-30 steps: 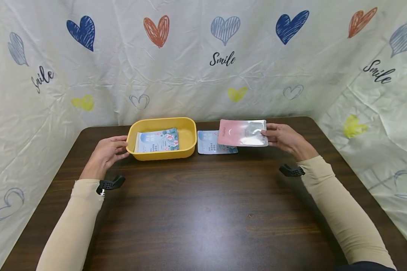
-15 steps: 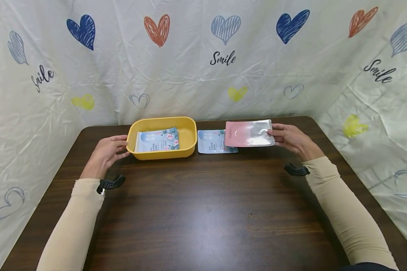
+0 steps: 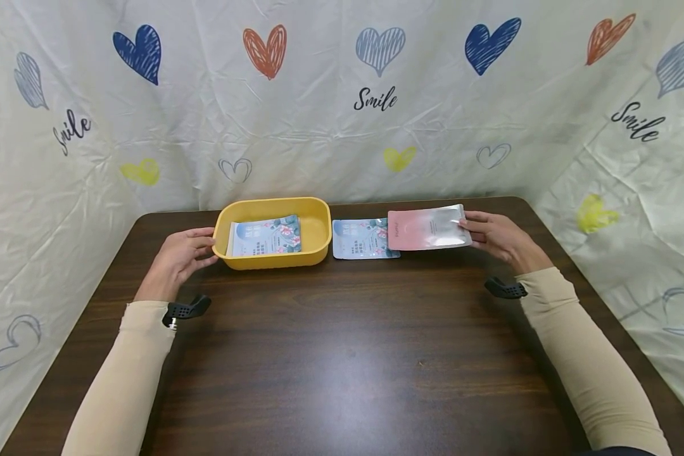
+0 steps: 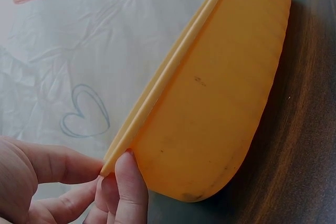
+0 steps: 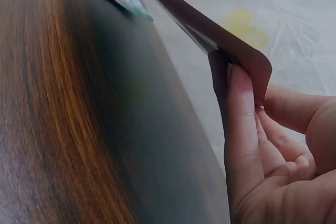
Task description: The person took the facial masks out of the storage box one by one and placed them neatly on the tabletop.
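My left hand (image 3: pixel 178 256) pinches the rim of a yellow plastic basin (image 3: pixel 273 261) at its left end. In the left wrist view the thumb and fingers meet at the basin's corner (image 4: pixel 157 93). Inside the basin lies a blue floral packet (image 3: pixel 265 237), with a pale edge showing under it. A pink and silver foil packet (image 3: pixel 418 229) is gripped at its right, silver end by my right hand (image 3: pixel 498 237). The right wrist view shows that packet (image 5: pixel 241 51) edge-on, raised off the table. Its left end overlaps a second blue packet (image 3: pixel 359 239) lying beside the basin.
The dark wooden table (image 3: pixel 319 342) ends at the back against a white cloth (image 3: pixel 319 139) printed with hearts and "Smile". The same cloth hangs along both sides. A black wrist camera mount (image 3: pixel 188 308) sits on each forearm.
The pink packet has moved right in my right hand and slightly lower in view, exposing more of the blue packet beneath it. My left hand and the basin have stayed in place.
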`<state>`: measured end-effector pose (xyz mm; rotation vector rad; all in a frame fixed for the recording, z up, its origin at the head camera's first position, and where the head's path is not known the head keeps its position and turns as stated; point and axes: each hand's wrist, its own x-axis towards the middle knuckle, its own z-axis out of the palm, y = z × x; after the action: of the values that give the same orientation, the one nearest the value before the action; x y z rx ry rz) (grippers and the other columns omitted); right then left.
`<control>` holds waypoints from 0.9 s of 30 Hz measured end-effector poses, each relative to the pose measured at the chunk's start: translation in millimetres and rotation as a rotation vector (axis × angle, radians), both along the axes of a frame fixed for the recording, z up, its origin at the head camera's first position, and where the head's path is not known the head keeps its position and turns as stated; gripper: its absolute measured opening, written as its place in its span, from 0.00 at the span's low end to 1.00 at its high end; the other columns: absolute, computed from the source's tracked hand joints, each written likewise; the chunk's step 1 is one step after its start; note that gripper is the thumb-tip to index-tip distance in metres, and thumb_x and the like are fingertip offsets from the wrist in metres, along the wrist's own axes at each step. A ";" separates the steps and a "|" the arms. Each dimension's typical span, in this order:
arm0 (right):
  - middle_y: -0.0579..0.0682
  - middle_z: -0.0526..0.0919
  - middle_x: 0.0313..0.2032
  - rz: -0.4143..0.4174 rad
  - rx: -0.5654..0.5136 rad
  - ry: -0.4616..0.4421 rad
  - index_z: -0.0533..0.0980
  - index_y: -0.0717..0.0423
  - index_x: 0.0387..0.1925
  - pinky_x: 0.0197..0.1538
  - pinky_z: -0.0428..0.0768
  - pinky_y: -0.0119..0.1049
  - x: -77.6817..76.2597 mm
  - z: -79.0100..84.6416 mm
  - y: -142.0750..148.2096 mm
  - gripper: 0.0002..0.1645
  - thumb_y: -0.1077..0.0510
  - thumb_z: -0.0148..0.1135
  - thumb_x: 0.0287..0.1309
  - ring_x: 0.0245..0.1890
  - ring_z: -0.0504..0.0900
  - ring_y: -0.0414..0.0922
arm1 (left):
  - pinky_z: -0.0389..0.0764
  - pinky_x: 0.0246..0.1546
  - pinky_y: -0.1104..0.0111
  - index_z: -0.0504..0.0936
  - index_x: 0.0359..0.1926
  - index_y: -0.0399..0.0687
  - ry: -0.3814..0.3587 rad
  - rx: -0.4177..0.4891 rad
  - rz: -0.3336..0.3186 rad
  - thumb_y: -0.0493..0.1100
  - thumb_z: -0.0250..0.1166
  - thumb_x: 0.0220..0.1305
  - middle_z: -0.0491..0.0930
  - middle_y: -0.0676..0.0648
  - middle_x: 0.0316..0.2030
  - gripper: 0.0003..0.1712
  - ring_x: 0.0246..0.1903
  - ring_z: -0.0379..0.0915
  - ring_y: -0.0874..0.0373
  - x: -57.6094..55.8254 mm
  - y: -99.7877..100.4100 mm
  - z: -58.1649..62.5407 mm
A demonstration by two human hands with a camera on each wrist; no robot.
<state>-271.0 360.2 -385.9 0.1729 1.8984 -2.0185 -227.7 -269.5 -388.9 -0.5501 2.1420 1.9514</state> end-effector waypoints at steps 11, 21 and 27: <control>0.42 0.88 0.37 -0.031 0.019 -0.015 0.78 0.48 0.53 0.39 0.85 0.32 4.0 -2.3 8.1 0.12 0.57 0.62 0.70 0.36 0.87 0.38 | 0.85 0.45 0.71 0.67 0.74 0.44 -0.003 0.001 -0.006 0.40 0.60 0.74 0.70 0.46 0.63 0.30 0.52 0.74 0.53 0.5 -0.3 -0.8; 0.40 0.87 0.34 -0.062 0.048 0.010 0.76 0.48 0.56 0.36 0.83 0.30 2.2 -7.6 15.8 0.15 0.56 0.61 0.70 0.34 0.86 0.36 | 0.85 0.44 0.71 0.67 0.74 0.43 0.000 0.019 -0.007 0.39 0.60 0.74 0.70 0.46 0.61 0.30 0.50 0.73 0.54 -0.1 -1.0 0.6; 0.34 0.84 0.34 -0.059 0.215 0.024 0.57 0.61 0.77 0.36 0.82 0.29 1.2 -6.2 21.3 0.42 0.50 0.60 0.71 0.35 0.83 0.33 | 0.85 0.44 0.71 0.66 0.74 0.41 0.026 0.035 -0.029 0.36 0.59 0.74 0.68 0.44 0.64 0.30 0.53 0.73 0.52 1.4 -0.7 1.7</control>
<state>-269.8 381.5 -392.1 0.2638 2.1468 -1.8571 -226.3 -270.2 -387.2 -0.4875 2.1148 1.9863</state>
